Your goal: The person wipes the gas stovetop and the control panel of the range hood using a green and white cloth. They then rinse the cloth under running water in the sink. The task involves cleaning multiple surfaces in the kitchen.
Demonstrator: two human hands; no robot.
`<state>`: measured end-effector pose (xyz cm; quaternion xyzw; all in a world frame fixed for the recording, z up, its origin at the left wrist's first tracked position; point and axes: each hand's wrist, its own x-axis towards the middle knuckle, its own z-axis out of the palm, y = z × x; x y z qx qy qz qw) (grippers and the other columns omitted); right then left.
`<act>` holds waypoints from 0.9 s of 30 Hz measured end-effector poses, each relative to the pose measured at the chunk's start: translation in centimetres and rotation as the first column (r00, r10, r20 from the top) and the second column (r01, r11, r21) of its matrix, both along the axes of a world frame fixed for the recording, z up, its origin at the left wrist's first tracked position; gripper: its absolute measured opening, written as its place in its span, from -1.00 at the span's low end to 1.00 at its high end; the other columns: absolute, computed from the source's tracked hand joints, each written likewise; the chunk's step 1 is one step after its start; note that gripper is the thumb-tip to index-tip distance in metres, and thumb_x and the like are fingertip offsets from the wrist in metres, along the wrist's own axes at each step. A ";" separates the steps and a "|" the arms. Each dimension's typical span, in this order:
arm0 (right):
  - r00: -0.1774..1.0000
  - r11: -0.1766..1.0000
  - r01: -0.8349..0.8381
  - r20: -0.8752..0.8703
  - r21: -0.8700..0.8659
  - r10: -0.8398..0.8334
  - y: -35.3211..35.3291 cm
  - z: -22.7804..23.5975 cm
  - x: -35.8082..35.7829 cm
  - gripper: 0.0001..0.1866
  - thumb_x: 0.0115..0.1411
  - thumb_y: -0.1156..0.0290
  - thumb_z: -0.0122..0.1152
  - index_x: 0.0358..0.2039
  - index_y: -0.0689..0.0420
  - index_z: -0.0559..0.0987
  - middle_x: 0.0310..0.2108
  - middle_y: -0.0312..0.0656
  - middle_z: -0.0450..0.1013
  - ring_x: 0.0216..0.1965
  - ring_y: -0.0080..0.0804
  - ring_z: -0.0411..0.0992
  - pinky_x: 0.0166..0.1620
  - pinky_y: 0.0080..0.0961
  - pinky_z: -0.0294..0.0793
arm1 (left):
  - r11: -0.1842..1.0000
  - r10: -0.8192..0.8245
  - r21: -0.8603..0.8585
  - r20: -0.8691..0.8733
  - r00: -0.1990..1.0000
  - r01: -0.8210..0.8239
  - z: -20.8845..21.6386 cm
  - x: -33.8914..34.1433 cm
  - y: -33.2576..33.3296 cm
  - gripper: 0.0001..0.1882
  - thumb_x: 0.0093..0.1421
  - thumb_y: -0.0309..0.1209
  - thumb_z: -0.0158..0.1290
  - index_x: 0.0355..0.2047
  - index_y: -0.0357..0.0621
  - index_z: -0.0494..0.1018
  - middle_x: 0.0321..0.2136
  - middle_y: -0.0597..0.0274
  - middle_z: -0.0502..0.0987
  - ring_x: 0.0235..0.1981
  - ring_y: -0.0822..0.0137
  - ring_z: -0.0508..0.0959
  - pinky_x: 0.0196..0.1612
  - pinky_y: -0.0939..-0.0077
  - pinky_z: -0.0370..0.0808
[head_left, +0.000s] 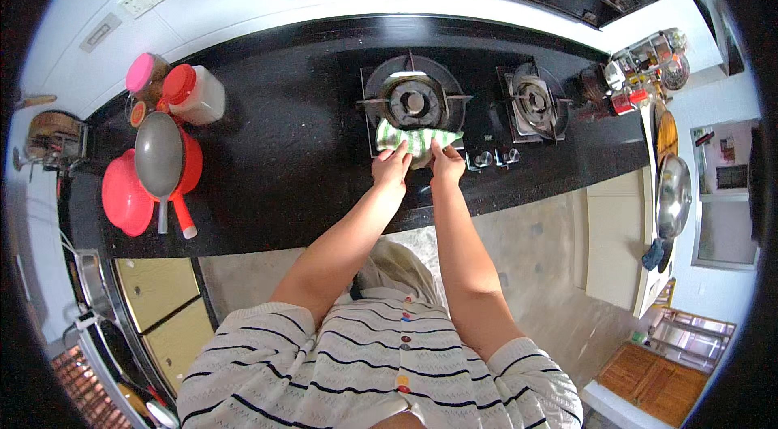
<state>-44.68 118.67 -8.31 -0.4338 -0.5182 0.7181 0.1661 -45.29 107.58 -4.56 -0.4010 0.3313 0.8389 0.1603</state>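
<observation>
Both my arms reach forward to the front of the left gas burner (414, 99). A green and white striped cloth (417, 138) is stretched between my hands at the burner's near edge. My left hand (392, 165) pinches the cloth at its left part. With the fingers of my right hand (446, 163) I grip the cloth's right part. Part of something greyish shows under the cloth between the hands; I cannot make out what it is. Just right of my right hand are the stove knobs (484, 158).
The right burner (533, 102) has its own pan support. On the counter's left stand a red-lidded jar (194, 95), a pink-lidded jar (147, 75), a grey pan (159, 155) and a red basin (127, 194). Utensils hang in a rack (648, 72) at the right, near a metal lid (674, 196).
</observation>
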 end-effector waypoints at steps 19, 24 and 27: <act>0.961 0.953 -0.142 -0.193 0.267 0.198 -9.8 8.1 -1.8 -0.81 0.03 0.66 0.24 -0.28 0.31 0.58 -0.37 -0.20 0.55 -0.38 -0.51 0.49 -0.28 -0.57 0.47 | 0.999 0.044 -0.005 -0.071 0.997 -0.044 1.5 -1.7 -8.4 -0.65 0.06 -0.66 0.12 -0.14 -0.11 0.40 -0.22 0.19 0.53 -0.24 0.26 0.57 -0.21 0.40 0.63; 0.949 0.942 -0.250 -0.137 0.224 0.285 -19.6 3.0 -2.1 -0.85 0.01 0.64 0.25 -0.34 0.30 0.58 -0.41 -0.21 0.55 -0.40 -0.51 0.48 -0.28 -0.55 0.47 | 0.985 0.156 -0.065 -0.094 0.983 -0.162 1.1 -0.9 -19.4 -0.67 0.01 -0.77 0.07 -0.19 -0.30 0.38 -0.20 0.07 0.52 -0.22 0.14 0.59 -0.25 0.30 0.66; 0.952 0.943 -0.288 -0.061 0.169 0.301 -25.0 1.0 -1.4 -0.85 0.02 0.62 0.25 -0.33 0.32 0.58 -0.42 -0.21 0.55 -0.41 -0.48 0.48 -0.28 -0.53 0.46 | 0.955 0.230 -0.186 -0.033 0.973 -0.232 -0.3 0.1 -24.1 -0.57 -0.01 -0.72 0.14 -0.11 -0.24 0.33 -0.15 0.03 0.48 -0.19 0.14 0.57 -0.29 0.39 0.67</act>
